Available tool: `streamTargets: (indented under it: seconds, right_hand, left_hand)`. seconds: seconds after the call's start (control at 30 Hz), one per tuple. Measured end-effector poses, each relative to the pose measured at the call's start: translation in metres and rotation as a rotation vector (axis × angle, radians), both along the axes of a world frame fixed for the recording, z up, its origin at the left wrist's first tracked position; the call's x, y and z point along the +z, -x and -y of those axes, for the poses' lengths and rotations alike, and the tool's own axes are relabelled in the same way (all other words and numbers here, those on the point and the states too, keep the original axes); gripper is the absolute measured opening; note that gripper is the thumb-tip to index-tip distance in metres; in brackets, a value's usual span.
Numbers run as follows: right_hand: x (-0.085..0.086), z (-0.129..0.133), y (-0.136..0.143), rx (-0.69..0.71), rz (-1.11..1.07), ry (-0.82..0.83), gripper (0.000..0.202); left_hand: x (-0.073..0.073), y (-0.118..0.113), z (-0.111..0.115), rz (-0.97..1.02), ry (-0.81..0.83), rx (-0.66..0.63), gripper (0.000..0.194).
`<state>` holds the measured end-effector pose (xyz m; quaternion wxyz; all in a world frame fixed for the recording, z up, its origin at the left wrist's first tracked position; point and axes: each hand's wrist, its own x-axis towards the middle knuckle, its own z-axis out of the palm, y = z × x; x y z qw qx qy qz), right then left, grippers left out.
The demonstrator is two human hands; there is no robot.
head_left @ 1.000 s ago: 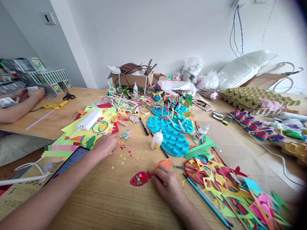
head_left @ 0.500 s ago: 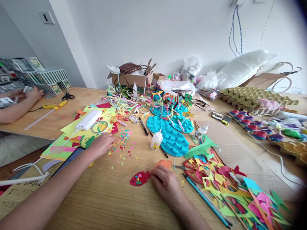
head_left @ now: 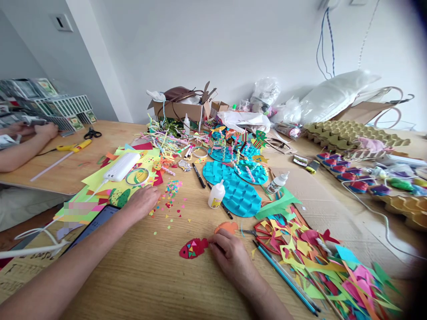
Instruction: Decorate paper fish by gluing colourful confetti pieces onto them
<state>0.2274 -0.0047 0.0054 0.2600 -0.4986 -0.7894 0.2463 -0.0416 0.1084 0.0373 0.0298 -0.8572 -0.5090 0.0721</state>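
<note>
A red paper fish (head_left: 192, 248) with small colored triangles lies on the wooden table, its tail beside the fingertips of my right hand (head_left: 230, 253). Those fingers are curled together; what they hold, if anything, is hidden. Just behind them an orange paper shape (head_left: 227, 227) lies partly covered. My left hand (head_left: 147, 200) rests at the left edge of the scattered paper confetti (head_left: 173, 189), its fingers bent down and their tips hard to make out. A white glue bottle (head_left: 216, 195) stands upright between the hands, farther back.
Blue textured ovals (head_left: 233, 189) lie behind the glue bottle. Paper scraps (head_left: 313, 262), scissors and blue pencils (head_left: 287, 278) are at the right. A phone (head_left: 96, 224) lies under my left forearm. At the far left, another person's hands (head_left: 46, 130) hold something.
The view has shifted slightly. Both my hands and the red fish stay in nearly the same places. The other person's hands at the far left have moved a little.
</note>
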Motion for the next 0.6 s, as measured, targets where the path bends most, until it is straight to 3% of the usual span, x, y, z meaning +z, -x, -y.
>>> streamTargets:
  seconds: [0.17, 0.37, 0.6]
  right_hand:
    - [0.0004, -0.0004, 0.0006, -0.005, 0.005, 0.004, 0.018]
    - [0.0028, 0.0004, 0.0012, -0.005, 0.001, -0.019, 0.018]
    - [0.0012, 0.0012, 0.0012, -0.006, 0.002, -0.02, 0.017]
  left_hand:
    - [-0.0016, 0.0015, -0.0007, 0.035, -0.012, 0.014, 0.02]
    - [0.0062, 0.0058, -0.0013, 0.148, -0.004, 0.08, 0.022]
    - [0.004, 0.0089, 0.002, 0.491, 0.125, 0.229, 0.02]
